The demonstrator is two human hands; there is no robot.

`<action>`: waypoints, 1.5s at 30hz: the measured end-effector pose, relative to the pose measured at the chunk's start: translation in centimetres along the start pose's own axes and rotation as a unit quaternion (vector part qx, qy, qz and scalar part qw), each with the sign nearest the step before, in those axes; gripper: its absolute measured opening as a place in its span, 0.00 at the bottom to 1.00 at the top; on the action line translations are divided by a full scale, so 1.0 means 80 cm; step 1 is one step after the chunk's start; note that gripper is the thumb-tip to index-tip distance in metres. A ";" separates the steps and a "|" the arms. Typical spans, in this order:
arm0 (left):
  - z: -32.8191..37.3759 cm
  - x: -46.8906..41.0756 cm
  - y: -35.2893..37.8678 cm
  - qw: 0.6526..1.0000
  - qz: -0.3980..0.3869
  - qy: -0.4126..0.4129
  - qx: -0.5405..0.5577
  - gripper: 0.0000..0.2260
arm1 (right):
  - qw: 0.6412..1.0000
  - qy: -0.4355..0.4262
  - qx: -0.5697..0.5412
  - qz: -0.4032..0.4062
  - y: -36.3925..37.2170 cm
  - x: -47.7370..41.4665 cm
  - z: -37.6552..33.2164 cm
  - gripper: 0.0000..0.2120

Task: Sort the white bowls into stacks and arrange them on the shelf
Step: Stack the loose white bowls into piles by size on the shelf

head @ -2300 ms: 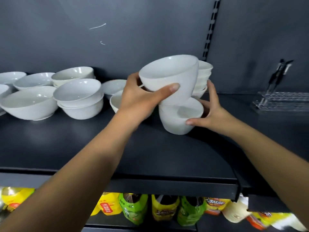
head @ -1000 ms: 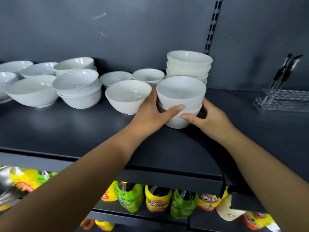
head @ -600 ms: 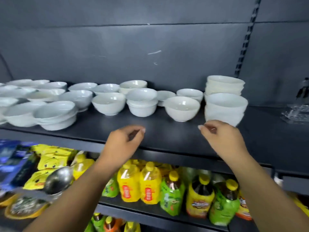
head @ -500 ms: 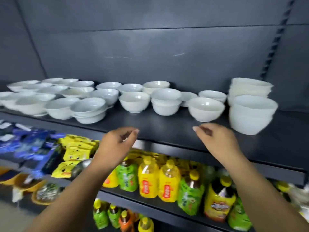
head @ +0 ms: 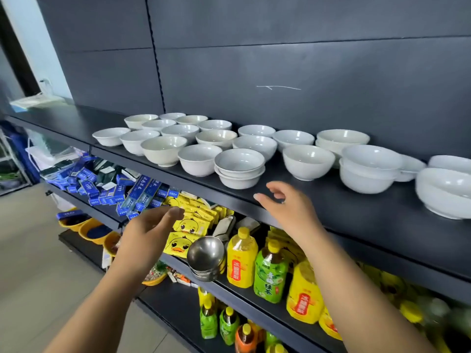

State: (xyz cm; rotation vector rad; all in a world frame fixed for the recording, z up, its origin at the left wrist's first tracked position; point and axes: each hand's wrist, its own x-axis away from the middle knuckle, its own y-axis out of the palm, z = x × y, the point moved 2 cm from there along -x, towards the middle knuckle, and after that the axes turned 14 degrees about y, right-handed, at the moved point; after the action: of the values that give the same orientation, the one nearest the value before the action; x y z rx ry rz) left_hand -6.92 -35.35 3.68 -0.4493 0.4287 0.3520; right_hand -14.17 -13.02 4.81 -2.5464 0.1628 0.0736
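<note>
The bowls (head: pixel 198 159) are standing in loose rows along the shelf (head: pixel 356 215). Most are single and a few are nested: a front stack (head: pixel 239 168) is sitting near the edge, and a right stack (head: pixel 369 169) is sitting further along. A bowl at the far right is blurring too much to read.

Two seconds ago the left hand was lifting a bowl, then seating it into the one the right hand was steadying. Neither hand is holding anything now. The view is swinging left, away from that pair, and taking in far more of the row.

The left hand (head: pixel 150 233) is hanging below the shelf edge, its grip apart and empty, fingers loosely bent. The right hand (head: pixel 290 207) is hovering over the front edge, just right of the front stack and touching nothing, its grip likewise apart.

On the lower shelves, yellow packets (head: pixel 188 225), steel bowls (head: pixel 206 256), bottles (head: pixel 240 256) and blue boxes (head: pixel 102 184) are showing more fully than before.
</note>
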 end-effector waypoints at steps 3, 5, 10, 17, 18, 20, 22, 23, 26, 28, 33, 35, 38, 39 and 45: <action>-0.019 -0.035 0.007 1.000 -0.014 -0.005 -0.018 0.08 | 0.999 -0.019 -0.023 0.017 0.027 -0.037 -0.003 0.28; -0.028 -0.063 0.018 0.999 -0.026 0.000 -0.032 0.08 | 0.997 -0.050 -0.027 0.047 0.041 -0.060 -0.004 0.32; -0.058 -0.112 0.050 0.997 -0.072 0.015 -0.016 0.10 | 0.996 -0.068 -0.047 0.029 0.066 -0.095 0.002 0.41; -0.079 -0.135 0.081 0.994 -0.087 0.054 0.025 0.04 | 0.997 -0.055 -0.042 0.015 0.067 -0.109 -0.004 0.27; -0.077 -0.138 0.084 0.993 -0.093 0.060 0.039 0.03 | 0.998 -0.045 -0.042 0.020 0.066 -0.107 -0.004 0.24; -0.075 -0.144 0.084 0.991 -0.098 0.076 0.046 0.07 | 0.998 -0.026 -0.046 0.033 0.064 -0.103 -0.005 0.22; -0.076 -0.150 0.077 0.992 -0.069 0.082 0.065 0.09 | 0.998 -0.014 -0.052 0.043 0.062 -0.099 -0.005 0.20; -0.078 -0.155 0.072 0.993 -0.042 0.076 0.085 0.09 | 0.997 -0.009 -0.052 0.050 0.062 -0.098 -0.004 0.20; -0.089 -0.167 0.055 0.991 0.028 0.055 0.122 0.07 | 0.996 0.004 -0.038 0.085 0.061 -0.092 -0.001 0.21; -0.097 -0.175 0.050 0.990 0.042 0.060 0.117 0.05 | 0.993 0.007 -0.032 0.117 0.062 -0.091 0.000 0.21; -0.110 -0.190 0.044 0.986 0.033 0.048 0.154 0.07 | 0.988 0.015 -0.029 0.152 0.070 -0.088 -0.001 0.22; -0.109 -0.190 0.047 0.980 0.023 0.050 0.194 0.10 | 0.987 0.022 -0.030 0.159 0.073 -0.085 -0.003 0.24; -0.114 -0.188 0.048 0.977 0.016 0.051 0.205 0.12 | 0.984 0.007 -0.021 0.177 0.078 -0.075 -0.011 0.30; -0.117 -0.188 0.046 0.977 0.015 0.046 0.207 0.12 | 0.983 -0.015 -0.007 0.182 0.080 -0.072 -0.017 0.32; -0.141 -0.192 0.020 0.989 -0.043 0.033 0.139 0.03 | 0.959 -0.189 0.095 0.188 0.086 -0.083 -0.090 0.31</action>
State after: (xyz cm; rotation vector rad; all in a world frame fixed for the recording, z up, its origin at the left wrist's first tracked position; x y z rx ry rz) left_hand -24.25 -42.99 1.11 -0.2063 0.5136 0.1903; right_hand -21.52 -22.03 7.59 -2.2302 0.4762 0.6550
